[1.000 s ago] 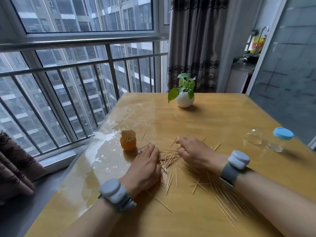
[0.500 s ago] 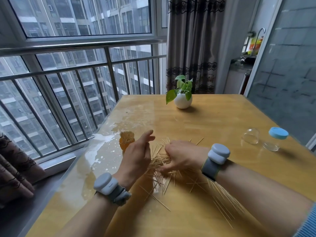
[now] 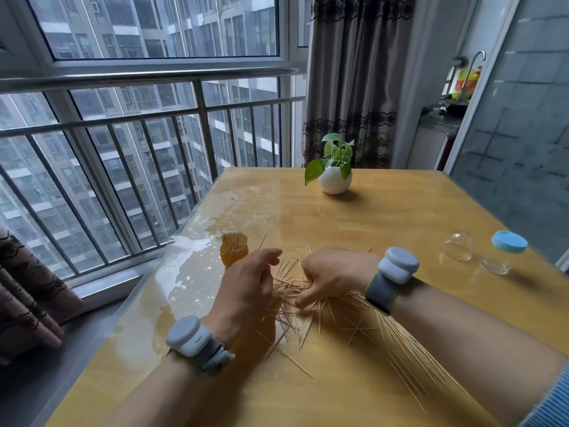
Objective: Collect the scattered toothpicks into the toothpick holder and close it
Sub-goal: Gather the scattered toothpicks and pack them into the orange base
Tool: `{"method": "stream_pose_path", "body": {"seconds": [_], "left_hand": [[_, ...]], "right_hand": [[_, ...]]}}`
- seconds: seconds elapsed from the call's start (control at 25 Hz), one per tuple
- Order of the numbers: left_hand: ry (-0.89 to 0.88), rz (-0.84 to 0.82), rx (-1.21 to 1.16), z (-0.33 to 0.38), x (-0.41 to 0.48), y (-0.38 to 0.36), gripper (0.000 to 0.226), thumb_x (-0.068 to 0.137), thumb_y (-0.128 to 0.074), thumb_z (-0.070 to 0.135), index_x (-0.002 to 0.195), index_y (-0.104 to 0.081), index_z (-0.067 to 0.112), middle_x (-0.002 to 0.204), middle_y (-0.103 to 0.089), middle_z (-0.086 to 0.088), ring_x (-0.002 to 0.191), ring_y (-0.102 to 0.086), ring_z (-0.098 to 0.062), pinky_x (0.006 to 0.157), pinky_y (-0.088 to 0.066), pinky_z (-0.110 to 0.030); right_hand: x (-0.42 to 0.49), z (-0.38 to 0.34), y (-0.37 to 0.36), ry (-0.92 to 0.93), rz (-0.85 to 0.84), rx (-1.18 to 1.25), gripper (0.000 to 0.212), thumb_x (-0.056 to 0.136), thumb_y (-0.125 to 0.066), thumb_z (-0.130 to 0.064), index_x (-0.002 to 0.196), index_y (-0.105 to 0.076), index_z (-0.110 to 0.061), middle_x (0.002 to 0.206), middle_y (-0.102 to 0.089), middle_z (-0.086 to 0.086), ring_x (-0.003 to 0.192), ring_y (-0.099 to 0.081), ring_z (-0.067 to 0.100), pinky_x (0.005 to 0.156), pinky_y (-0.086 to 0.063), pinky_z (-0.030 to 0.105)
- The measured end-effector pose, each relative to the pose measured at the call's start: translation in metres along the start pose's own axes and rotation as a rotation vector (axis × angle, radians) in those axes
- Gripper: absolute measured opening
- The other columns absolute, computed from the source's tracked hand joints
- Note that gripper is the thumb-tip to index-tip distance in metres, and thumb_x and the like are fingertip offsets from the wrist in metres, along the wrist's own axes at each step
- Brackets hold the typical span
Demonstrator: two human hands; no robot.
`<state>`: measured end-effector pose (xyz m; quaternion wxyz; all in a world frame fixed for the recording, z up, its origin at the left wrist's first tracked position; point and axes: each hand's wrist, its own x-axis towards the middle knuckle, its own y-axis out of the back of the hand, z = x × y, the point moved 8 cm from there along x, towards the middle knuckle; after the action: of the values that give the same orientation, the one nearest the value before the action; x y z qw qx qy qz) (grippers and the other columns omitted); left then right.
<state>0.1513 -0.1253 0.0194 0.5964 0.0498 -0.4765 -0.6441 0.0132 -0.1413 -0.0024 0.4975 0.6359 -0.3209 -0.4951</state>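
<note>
An orange toothpick holder point(image 3: 234, 251) stands upright on the wooden table point(image 3: 385, 217), packed with toothpicks that stick out of its top. Several loose toothpicks point(image 3: 311, 326) lie scattered in front of it and under my right forearm. My left hand point(image 3: 246, 291) stands on its edge just in front of the holder, fingers loosely extended against the left side of the pile. My right hand point(image 3: 331, 274) is to its right, with fingers and thumb curled round a bunch of toothpicks point(image 3: 284, 285). A clear dome-shaped cap point(image 3: 458, 246) lies at the right.
A small glass jar with a blue lid point(image 3: 505, 251) stands beside the clear cap. A white pot with a green plant point(image 3: 335, 180) sits at the table's far middle. The table's left edge runs along a window railing point(image 3: 138, 118).
Both hands were flat on the table beside the pile. They have risen onto their edges and drawn together, bunching toothpicks, and my right hand has closed round a bundle.
</note>
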Motion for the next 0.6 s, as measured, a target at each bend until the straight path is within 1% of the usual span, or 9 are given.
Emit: {"method": "stream_pose_path", "body": {"seconds": [0.12,0.2,0.24,0.32,0.36,0.4,0.44,0.52,0.6], "left_hand": [[-0.016,0.176,0.028,0.001,0.007,0.022,0.037,0.09,-0.055,-0.001,0.122,-0.065,0.014,0.101,-0.071,0.001,0.09,-0.063,-0.011,0.079,-0.053,-0.028],[0.035,0.297,0.061,-0.006,0.009,0.04,0.037,0.089,-0.058,0.001,0.124,-0.061,0.011,0.104,-0.066,-0.004,0.092,-0.057,-0.013,0.08,-0.051,-0.032],[0.094,0.316,0.083,-0.014,0.009,0.045,0.041,0.088,-0.058,0.003,0.129,-0.057,0.009,0.11,-0.062,-0.008,0.098,-0.054,-0.016,0.083,-0.049,-0.033],[0.262,0.256,0.091,-0.041,0.01,0.042,0.056,0.088,-0.058,0.011,0.141,-0.042,0.006,0.127,-0.053,-0.016,0.114,-0.049,-0.024,0.094,-0.044,-0.037],[0.361,0.188,0.073,-0.058,0.009,0.035,0.065,0.087,-0.058,0.018,0.146,-0.033,0.006,0.133,-0.048,-0.018,0.12,-0.047,-0.028,0.1,-0.043,-0.041],[0.447,0.113,0.043,-0.07,0.008,0.026,0.075,0.084,-0.058,0.025,0.149,-0.025,0.008,0.135,-0.047,-0.019,0.122,-0.047,-0.031,0.103,-0.043,-0.045],[0.507,0.057,0.01,-0.077,0.006,0.02,0.083,0.08,-0.058,0.034,0.149,-0.02,0.011,0.132,-0.05,-0.02,0.117,-0.051,-0.032,0.101,-0.046,-0.048],[0.551,-0.016,-0.035,-0.081,0.005,0.01,0.092,0.075,-0.059,0.042,0.15,-0.013,0.017,0.116,-0.058,-0.014,0.099,-0.059,-0.031,0.089,-0.052,-0.047],[0.574,-0.016,-0.048,-0.08,0.006,0.007,0.095,0.081,-0.066,0.035,0.153,-0.008,0.016,0.109,-0.058,-0.009,0.092,-0.06,-0.03,0.084,-0.053,-0.044]], "right_hand": [[0.006,-0.001,-0.002,-0.004,0.007,-0.03,0.053,0.072,-0.073,-0.057,0.081,-0.068,-0.005,0.073,-0.064,0.009,0.064,-0.055,0.025,0.054,-0.042,0.03],[0.011,0.001,-0.001,-0.004,0.029,-0.006,0.047,0.071,-0.073,-0.052,0.08,-0.069,-0.007,0.08,-0.07,0.012,0.065,-0.058,0.027,0.054,-0.049,0.035],[0.011,0.002,-0.002,-0.001,0.032,0.005,0.044,0.072,-0.072,-0.051,0.081,-0.069,-0.007,0.084,-0.071,0.013,0.067,-0.06,0.028,0.057,-0.053,0.038],[0.008,0.003,0.0,0.014,0.037,0.014,0.039,0.079,-0.069,-0.046,0.084,-0.069,-0.007,0.088,-0.071,0.014,0.073,-0.063,0.03,0.064,-0.056,0.042],[0.007,0.004,0.0,0.02,0.039,0.013,0.037,0.082,-0.067,-0.044,0.086,-0.068,-0.007,0.089,-0.07,0.014,0.077,-0.065,0.031,0.064,-0.055,0.042],[0.007,0.004,0.0,0.026,0.041,0.006,0.035,0.084,-0.065,-0.042,0.087,-0.068,-0.007,0.089,-0.07,0.014,0.08,-0.065,0.032,0.063,-0.054,0.04],[0.006,0.004,0.0,0.031,0.044,-0.005,0.033,0.086,-0.063,-0.04,0.088,-0.067,-0.007,0.089,-0.069,0.014,0.081,-0.065,0.032,0.063,-0.052,0.038],[0.005,0.002,0.001,0.038,0.055,-0.023,0.029,0.089,-0.06,-0.037,0.09,-0.066,-0.008,0.09,-0.068,0.012,0.081,-0.064,0.032,0.065,-0.052,0.036],[0.003,0.001,0.001,0.049,0.048,-0.038,0.028,0.091,-0.058,-0.035,0.094,-0.065,-0.008,0.093,-0.067,0.012,0.083,-0.063,0.031,0.066,-0.05,0.035]]}}
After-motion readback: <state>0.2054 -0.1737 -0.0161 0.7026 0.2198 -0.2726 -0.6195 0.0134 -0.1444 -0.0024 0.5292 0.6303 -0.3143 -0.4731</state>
